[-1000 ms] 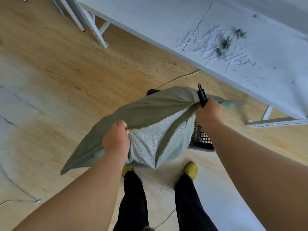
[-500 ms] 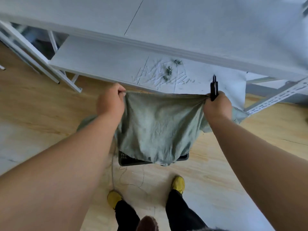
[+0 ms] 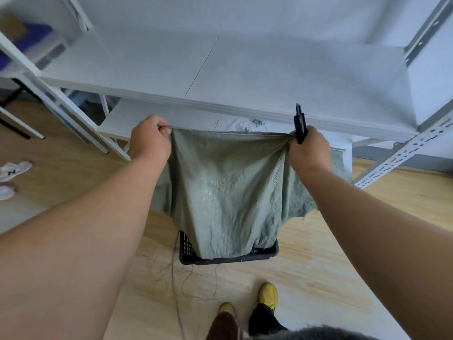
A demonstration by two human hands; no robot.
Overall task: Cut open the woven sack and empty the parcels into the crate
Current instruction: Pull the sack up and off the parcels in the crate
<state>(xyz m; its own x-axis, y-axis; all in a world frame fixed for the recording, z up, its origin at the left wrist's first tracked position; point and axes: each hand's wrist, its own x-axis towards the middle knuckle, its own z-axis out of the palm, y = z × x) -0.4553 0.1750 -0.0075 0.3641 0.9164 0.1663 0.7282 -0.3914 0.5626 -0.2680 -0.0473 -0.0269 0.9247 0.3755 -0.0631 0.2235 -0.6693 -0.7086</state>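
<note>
- Bright, even daylight; soft shadows on the floor (image 3: 318,278).
- Wide-angle bending at the edges stretches both forearms.
- Motion blur smears the shelf (image 3: 245,69) and upper-left corner.
- The sack (image 3: 228,192) shows faint sheen.

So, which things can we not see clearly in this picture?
- Crate inside, head view: the hanging sack covers it, so no parcels show.
- Black tool in the right hand: its lower part is hidden by the fingers.
- Top-left shelf items: blurred.
</note>
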